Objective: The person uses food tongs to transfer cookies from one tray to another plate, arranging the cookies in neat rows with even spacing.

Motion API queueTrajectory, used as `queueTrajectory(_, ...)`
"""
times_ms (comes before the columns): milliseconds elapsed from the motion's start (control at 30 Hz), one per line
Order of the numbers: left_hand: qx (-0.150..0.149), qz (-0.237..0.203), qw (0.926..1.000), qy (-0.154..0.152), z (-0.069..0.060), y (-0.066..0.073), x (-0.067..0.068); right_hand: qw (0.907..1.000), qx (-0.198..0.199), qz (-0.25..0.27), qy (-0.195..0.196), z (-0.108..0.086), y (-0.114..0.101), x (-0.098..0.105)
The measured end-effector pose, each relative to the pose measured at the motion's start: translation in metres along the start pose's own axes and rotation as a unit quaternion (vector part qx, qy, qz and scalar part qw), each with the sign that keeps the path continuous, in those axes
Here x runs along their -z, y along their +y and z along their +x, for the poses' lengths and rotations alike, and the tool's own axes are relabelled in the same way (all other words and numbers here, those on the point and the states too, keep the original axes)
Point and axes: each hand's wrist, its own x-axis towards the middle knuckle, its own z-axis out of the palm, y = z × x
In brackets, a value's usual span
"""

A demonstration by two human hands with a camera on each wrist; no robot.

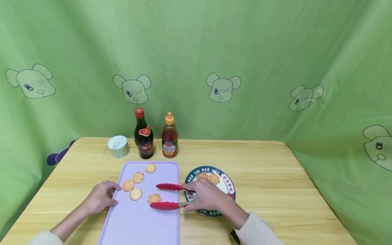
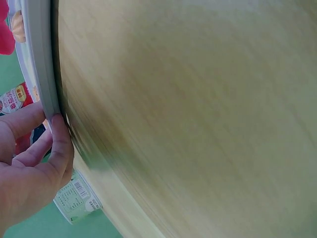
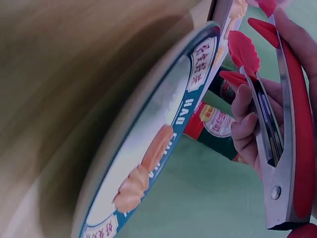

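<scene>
While your L hand (image 1: 101,197) pinches tray (image 1: 139,224), R hand (image 1: 208,195) grips spread tongs (image 1: 165,206) by 1 cookie (image 1: 154,197); prob. pickup for plate (image 1: 211,169); next: gentle squeeze.

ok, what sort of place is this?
Probably a staged tabletop set, not a working kitchen: a green printed curtain hangs behind the wood-grain table, and a lilac tray holds cookies.
</scene>
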Motion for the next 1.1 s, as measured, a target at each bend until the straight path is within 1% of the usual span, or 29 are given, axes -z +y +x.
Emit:
queueTrajectory(100, -0.002, 0.001, 1.0000, 0.001, 0.000, -0.001, 0.000, 1.0000, 0.003, 0.005, -0.002, 0.002, -0.002, -0.004)
queueTrajectory(300, -0.008, 0.001, 1.0000, 0.003, 0.000, -0.001, 0.000, 0.9998, 0.015, -0.010, -0.002, 0.004, -0.007, -0.009)
queueTrajectory(467, -0.002, -0.001, 1.0000, 0.001, 0.000, 0.000, 0.000, 0.9998, 0.008, -0.016, 0.001, 0.004, -0.009, -0.011)
queueTrajectory(600, 0.002, 0.000, 1.0000, 0.000, -0.001, 0.001, 0.000, 0.9997, 0.013, -0.017, 0.006, 0.004, -0.010, -0.011)
queueTrajectory(733, 0.006, 0.004, 1.0000, -0.001, -0.001, 0.002, 0.001, 0.9996, 0.018, -0.016, 0.011, 0.003, -0.010, -0.010)
queueTrajectory(933, 0.003, 0.006, 1.0000, 0.001, -0.002, 0.002, 0.002, 0.9998, 0.009, -0.004, 0.020, -0.001, -0.007, -0.005)
queueTrajectory(1100, 0.007, 0.002, 1.0000, -0.001, -0.001, 0.002, 0.001, 0.9991, 0.008, -0.016, 0.040, -0.007, -0.001, 0.004)
